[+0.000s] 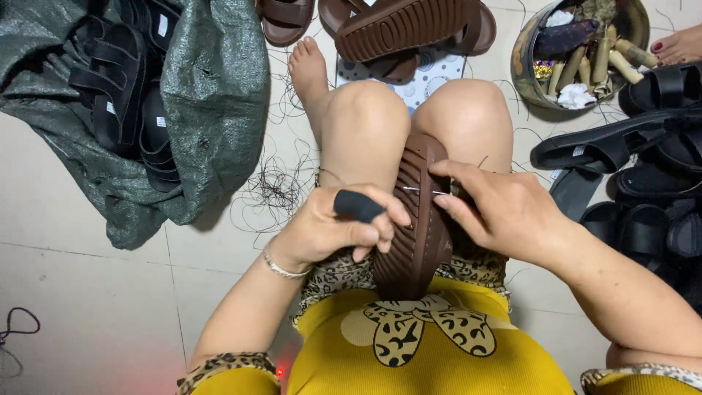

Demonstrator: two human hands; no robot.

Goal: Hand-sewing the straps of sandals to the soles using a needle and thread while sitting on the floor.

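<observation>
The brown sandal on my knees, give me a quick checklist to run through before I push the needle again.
1. Brown sandal steadied between the knees, ridged sole up: ok.
2. Left hand has a grip on the sole's edge, fingers curled against it: ok.
3. Black finger guard on a left finger: ok.
4. Needle lying across the sole, right hand fingertips on it: ok.
5. Thread through the needle: cannot tell, too fine to see.
6. Left fingertips out of the needle's path: not ok, they sit right beside its tip.
</observation>
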